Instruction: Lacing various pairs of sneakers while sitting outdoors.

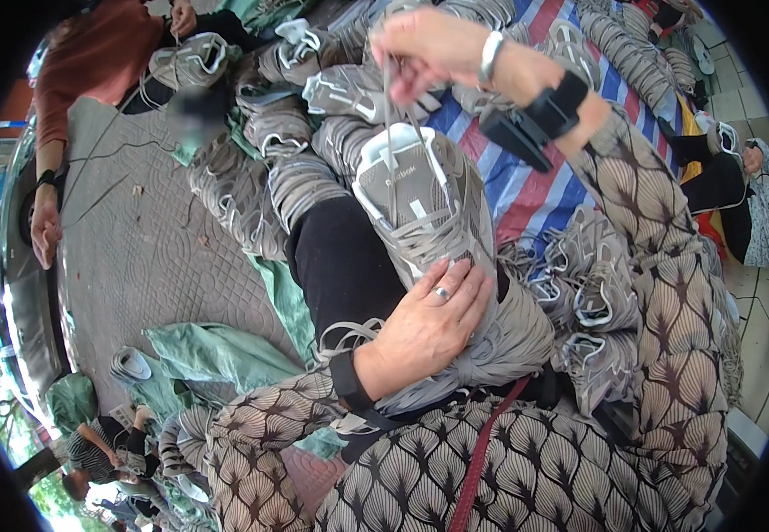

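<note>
Left hand (427,324) fingers spread flat on grey sneaker (420,208); right hand (429,44) fingers pinching laces (387,102)

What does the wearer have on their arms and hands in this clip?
Both arms wear loose sleeves in a beige and brown fan-leaf print. The left hand has a silver ring on one finger and a black band at the wrist. The right hand has a pale bracelet, and behind it a black strap carrying a black boxy device.
</note>
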`<state>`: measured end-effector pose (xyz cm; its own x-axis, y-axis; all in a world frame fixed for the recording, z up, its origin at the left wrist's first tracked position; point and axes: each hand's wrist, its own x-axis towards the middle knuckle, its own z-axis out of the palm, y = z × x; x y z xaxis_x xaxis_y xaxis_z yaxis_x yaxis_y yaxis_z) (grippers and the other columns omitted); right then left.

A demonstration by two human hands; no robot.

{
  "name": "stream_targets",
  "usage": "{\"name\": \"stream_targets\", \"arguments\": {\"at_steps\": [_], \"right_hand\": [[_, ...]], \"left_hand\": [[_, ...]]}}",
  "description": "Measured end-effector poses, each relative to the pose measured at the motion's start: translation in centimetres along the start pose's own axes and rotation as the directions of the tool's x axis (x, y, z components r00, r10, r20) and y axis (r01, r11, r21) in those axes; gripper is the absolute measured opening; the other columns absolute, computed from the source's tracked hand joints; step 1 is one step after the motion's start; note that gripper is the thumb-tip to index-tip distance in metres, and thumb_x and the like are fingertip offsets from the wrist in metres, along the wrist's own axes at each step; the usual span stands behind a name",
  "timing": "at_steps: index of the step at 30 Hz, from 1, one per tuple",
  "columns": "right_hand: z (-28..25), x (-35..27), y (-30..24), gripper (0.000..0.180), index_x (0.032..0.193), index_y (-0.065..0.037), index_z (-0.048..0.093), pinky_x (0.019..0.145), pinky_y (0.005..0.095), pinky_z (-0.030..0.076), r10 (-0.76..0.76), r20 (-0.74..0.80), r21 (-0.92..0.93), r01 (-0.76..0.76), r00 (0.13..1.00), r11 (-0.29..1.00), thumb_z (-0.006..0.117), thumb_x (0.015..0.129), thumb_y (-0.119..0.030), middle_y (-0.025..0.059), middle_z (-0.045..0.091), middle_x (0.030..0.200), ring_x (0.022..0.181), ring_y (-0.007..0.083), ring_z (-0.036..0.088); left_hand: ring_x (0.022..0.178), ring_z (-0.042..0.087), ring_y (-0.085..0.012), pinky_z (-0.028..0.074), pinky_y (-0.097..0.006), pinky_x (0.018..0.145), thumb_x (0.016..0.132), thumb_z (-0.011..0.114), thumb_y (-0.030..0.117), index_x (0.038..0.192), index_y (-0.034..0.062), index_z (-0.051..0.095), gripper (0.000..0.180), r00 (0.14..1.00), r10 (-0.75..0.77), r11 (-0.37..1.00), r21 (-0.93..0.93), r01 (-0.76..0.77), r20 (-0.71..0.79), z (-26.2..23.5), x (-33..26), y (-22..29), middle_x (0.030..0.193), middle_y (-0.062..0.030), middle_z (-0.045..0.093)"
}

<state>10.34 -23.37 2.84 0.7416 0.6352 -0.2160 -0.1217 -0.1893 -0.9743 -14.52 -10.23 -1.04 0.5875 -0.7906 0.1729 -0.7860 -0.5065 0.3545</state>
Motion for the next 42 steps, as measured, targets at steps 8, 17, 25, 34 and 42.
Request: {"name": "stream_targets", "arguments": {"at_steps": [8,17,25,34,42], "right_hand": [[1.2,4.0,2.6,0.024,0.080,-0.001,0.057,0.051,0.0275,0.050,-0.409,-0.248,-0.437,0.276,0.878,0.856,0.045,0.093,-0.017,0.0074,0.060,0.064,0.054,0.0162,0.061],[-1.2,-2.2,-2.2,0.025,0.086,-0.002,0.066,0.044,0.0195,0.037,-0.212,-0.164,-0.040,0.209,0.963,0.977,0.055,0.094,-0.022,-0.0009,0.057,0.065,0.048,0.0046,0.045],[0.9,-3.8,-3.4,0.019,0.090,0.001,0.063,0.036,0.0173,0.033,-0.021,-0.243,0.218,0.075,0.970,0.973,0.055,0.093,-0.016,0.0011,0.056,0.070,0.048,0.0051,0.046],[1.1,-5.3,-4.5,0.019,0.091,0.002,0.063,0.039,0.0178,0.033,-0.104,-0.149,0.379,0.153,0.983,0.912,0.054,0.093,-0.014,0.0029,0.061,0.077,0.052,0.0053,0.047],[-0.6,-6.1,-0.5,0.032,0.110,-0.002,0.059,0.048,0.0217,0.047,-0.183,-0.436,-0.340,0.027,0.881,0.940,0.060,0.087,-0.025,0.0066,0.065,0.090,0.068,0.0118,0.062]], "left_hand": [[0.119,0.045,-0.0313,0.031,-0.045,0.104,0.076,0.050,0.019,0.124,-0.0082,0.046,0.056,0.997,-0.025,0.998,0.059,0.021,0.066,-0.1,1.1,0.3,0.123,-0.0171,0.050],[0.092,0.056,-0.0314,0.045,-0.038,0.081,0.072,0.063,0.003,0.104,0.0041,0.058,0.032,0.821,-0.414,0.900,-0.314,0.304,-0.394,-4.1,0.3,-8.4,0.095,-0.0121,0.058],[0.096,0.048,-0.0304,0.040,-0.040,0.082,0.072,0.072,0.021,0.083,0.0082,0.066,0.018,0.881,-0.376,0.918,-0.240,0.314,-0.286,-2.8,0.2,-9.1,0.098,-0.0098,0.054],[0.098,0.046,-0.0222,0.036,-0.034,0.088,0.081,0.069,0.022,0.085,0.0050,0.065,0.017,0.811,-0.535,0.810,-0.414,0.414,-0.235,-2.6,1.0,-10.4,0.100,-0.0061,0.055],[0.089,0.055,-0.0105,0.041,-0.026,0.089,0.098,0.047,0.023,0.090,0.0020,0.059,0.025,0.851,-0.515,0.364,-0.925,0.106,-0.105,-5.2,2.4,-8.6,0.089,-0.0020,0.061]]}}
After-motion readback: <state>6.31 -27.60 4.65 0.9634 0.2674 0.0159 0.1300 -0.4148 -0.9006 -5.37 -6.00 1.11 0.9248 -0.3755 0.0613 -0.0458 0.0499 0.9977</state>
